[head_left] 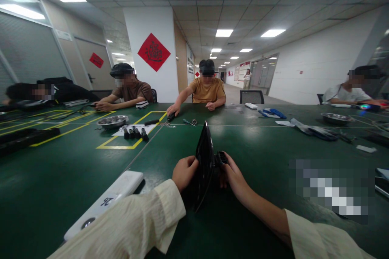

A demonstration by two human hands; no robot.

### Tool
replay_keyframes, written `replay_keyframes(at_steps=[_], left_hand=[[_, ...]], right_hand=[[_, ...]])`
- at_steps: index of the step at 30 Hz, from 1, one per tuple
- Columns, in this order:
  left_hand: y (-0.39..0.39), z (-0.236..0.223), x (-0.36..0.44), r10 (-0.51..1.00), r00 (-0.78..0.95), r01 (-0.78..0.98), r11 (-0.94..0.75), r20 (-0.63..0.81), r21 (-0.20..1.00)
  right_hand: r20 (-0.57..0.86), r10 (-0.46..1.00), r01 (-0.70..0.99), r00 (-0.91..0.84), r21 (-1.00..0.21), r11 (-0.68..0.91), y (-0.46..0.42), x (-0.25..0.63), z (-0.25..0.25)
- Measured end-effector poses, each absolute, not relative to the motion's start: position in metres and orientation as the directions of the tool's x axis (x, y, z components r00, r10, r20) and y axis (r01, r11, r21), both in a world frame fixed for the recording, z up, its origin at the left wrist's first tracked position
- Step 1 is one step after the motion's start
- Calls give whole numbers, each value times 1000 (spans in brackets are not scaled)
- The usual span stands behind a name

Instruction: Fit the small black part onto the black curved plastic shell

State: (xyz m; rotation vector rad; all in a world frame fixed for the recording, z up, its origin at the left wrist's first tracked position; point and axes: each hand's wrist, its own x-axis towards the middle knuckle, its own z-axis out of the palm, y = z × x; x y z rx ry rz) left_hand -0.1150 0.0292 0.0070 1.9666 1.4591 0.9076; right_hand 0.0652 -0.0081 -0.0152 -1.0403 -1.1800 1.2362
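A thin, glossy black screen-like panel (204, 170) stands nearly edge-on in front of me, above the green table. My left hand (184, 172) is closed on its left side, thumb against the face. A small black ribbed block (221, 158) sits at the panel's other side. My right hand (233, 174) is wrapped round this block, with some fingers hidden behind it. Whether block and panel are joined, I cannot tell. Beside my left forearm lies a white power-bank-like case (105, 202) marked 26.
Ahead on the green table (258, 162) are a metal bowl (112, 121), several black cylinders (135, 132) and small tools (190, 122). A person opposite (208, 89) reaches toward them. To the right lie gloves (314, 129) and another bowl (336, 118). Other people sit at both sides.
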Motion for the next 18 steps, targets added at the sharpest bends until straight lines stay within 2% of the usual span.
replay_keyframes(at_steps=[18], left_hand=[[29, 8, -115, 951, 224, 596, -305, 211, 743]], right_hand=[[78, 997, -138, -23, -988, 74, -9, 65, -14]])
